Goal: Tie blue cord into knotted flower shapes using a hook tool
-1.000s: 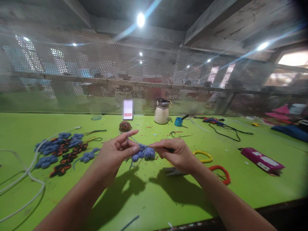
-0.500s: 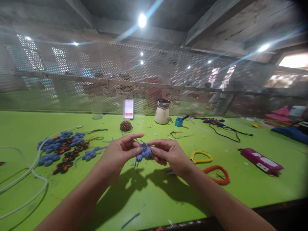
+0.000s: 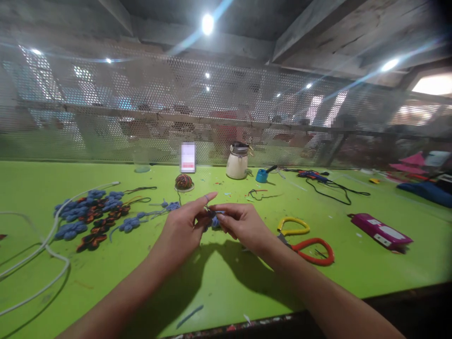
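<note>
Between my hands, above the green table, is a small blue crocheted piece (image 3: 216,221), mostly covered by fingers. My left hand (image 3: 189,221) pinches its left side, with the index finger raised and blue yarn passing over it. My right hand (image 3: 240,223) closes on the right side of the piece; any tool in its fingers is too small to make out. Blue crocheted flowers (image 3: 72,209) and dark orange-black ones (image 3: 100,230) lie to the left. Behind my hands sits a multicoloured yarn ball (image 3: 184,181).
Scissors with red and yellow handles (image 3: 314,251) lie beside my right forearm. A magenta case (image 3: 381,231), a white cable (image 3: 52,235), a jar (image 3: 237,162), a blue pot (image 3: 262,176), a lit phone (image 3: 188,157) and a corded tool (image 3: 314,176) are around the table.
My left hand has turned and moved right, over the blue piece, which now shows less. Its index finger points higher. My right hand stays close to the same place.
</note>
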### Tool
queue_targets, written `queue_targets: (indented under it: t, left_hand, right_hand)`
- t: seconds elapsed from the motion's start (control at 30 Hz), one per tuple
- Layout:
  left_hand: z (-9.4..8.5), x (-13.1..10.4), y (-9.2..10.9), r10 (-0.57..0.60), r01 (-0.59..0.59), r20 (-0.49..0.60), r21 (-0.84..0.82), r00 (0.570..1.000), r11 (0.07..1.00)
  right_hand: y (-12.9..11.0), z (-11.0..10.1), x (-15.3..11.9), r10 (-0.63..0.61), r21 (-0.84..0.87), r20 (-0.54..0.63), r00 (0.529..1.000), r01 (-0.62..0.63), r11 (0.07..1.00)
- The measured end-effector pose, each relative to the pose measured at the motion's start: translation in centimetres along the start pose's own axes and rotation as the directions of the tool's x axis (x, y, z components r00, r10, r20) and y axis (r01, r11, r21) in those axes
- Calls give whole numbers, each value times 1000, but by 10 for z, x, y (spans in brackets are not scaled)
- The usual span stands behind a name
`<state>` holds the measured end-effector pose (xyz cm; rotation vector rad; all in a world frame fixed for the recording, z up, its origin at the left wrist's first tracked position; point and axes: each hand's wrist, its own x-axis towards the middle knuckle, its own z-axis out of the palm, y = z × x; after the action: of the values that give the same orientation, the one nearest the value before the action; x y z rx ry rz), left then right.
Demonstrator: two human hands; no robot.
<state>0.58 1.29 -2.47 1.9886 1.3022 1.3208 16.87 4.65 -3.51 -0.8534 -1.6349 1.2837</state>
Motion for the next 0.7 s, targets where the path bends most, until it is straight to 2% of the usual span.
queue_targets:
  t: [0.1,0.17,0.23,0.3,0.37,0.43,0.57,0.7]
  left_hand:
    - [7,-3,-4,152,-142,-65,142,986,980]
    - [8,-3,-8,153,-137,-106,144,983,980]
    - [7,-1,-10,45,-42,-107,36,993,998]
    - [3,3,-10,-121,111,-47,-169,992,979]
    - [-2,6,-10,-262,259,45,-381,964,887]
    - [-6,8,-8,-351,359,118,-521,929,774]
    - [-12,10,-6,-435,452,192,-617,880,644]
    - [-16,10,-7,-443,467,208,-627,872,624]
  right_hand:
    - [5,6,1,89,210,-40,995,-79,975]
    - [6,10,0,104,330,-45,994,-84,940]
    - [6,13,-2,89,392,-56,994,-61,918]
    - [5,14,-3,70,411,-59,996,-40,911]
    - [4,14,-4,50,408,-51,997,-24,913]
    - [3,12,-5,27,391,-48,998,-6,920]
    - [2,9,-5,2,307,-56,998,15,952]
    - [0,3,-6,-76,149,-4,997,76,986]
